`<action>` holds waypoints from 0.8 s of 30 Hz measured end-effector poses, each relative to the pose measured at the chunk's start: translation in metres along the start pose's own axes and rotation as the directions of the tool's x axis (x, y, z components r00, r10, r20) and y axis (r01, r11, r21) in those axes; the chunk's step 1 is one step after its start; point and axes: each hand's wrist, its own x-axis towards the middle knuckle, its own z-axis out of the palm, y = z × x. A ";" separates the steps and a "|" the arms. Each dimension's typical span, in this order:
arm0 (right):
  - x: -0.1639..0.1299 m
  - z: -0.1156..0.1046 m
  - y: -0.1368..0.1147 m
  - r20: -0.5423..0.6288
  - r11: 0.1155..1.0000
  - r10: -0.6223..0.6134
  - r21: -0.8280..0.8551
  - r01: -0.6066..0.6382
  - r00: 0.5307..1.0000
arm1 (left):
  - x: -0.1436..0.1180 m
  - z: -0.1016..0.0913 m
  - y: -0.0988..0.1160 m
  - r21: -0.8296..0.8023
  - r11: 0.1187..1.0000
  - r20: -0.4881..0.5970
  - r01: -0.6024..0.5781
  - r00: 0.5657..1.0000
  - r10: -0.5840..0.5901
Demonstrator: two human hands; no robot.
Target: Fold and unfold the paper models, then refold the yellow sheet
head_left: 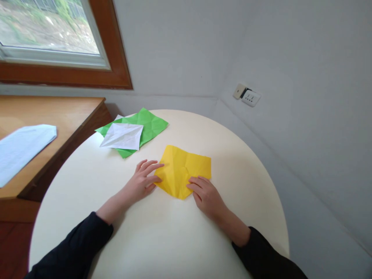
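A creased sheet of yellow paper (174,170) lies on the round table, with fold lines across it and uneven edges. At its left edge, my left hand (144,175) rests with the fingers apart and the tips touching the sheet. My right hand (207,195) has its fingers together at the lower right edge, pinching the paper, with the thumb tucked low beside that edge. Beyond my left hand lies a folded white paper (123,135) on top of a creased green paper (153,126).
The round cream table (162,240) stands against the wall corner. To the left, a wooden desk (78,106) holds a pale blue cloth (27,149). A wood-framed window (116,50) is above it, and a wall socket (250,98) is at the right.
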 end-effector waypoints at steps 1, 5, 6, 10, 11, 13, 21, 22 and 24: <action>0.000 0.000 0.002 0.004 1.000 0.009 -0.003 -0.009 1.000 | 0.000 -0.003 0.004 -0.020 0.999 0.037 -0.032 0.999 0.033; 0.002 -0.002 0.005 -0.002 0.999 0.052 -0.013 -0.052 0.999 | 0.001 -0.011 0.026 -0.129 0.978 0.173 -0.163 0.968 0.184; 0.002 -0.002 0.005 -0.002 0.998 0.058 -0.014 -0.058 0.998 | 0.001 -0.012 0.032 -0.159 0.972 0.199 -0.174 0.959 0.204; 0.003 -0.002 -0.002 0.025 0.997 0.076 -0.022 -0.075 0.997 | 0.003 -0.010 0.047 -0.278 0.950 0.289 -0.144 0.930 0.226; 0.003 -0.002 -0.004 0.032 0.997 0.076 -0.026 -0.075 0.997 | 0.003 -0.009 0.048 -0.294 0.947 0.303 -0.126 0.928 0.218; 0.003 -0.002 -0.006 0.036 0.997 0.069 -0.038 -0.068 0.997 | 0.002 -0.007 0.047 -0.309 0.948 0.317 -0.082 0.931 0.184; 0.002 -0.001 -0.005 0.062 1.000 0.019 -0.012 -0.019 0.998 | 0.012 0.001 0.048 -0.311 0.935 0.284 0.172 0.955 -0.081; 0.002 0.000 -0.005 0.058 1.000 0.006 -0.002 -0.006 0.998 | 0.014 0.002 0.049 -0.307 0.928 0.281 0.211 0.952 -0.123; 0.001 0.001 -0.005 0.041 1.000 -0.014 0.018 0.013 0.999 | 0.018 0.004 0.050 -0.295 0.912 0.278 0.285 0.939 -0.204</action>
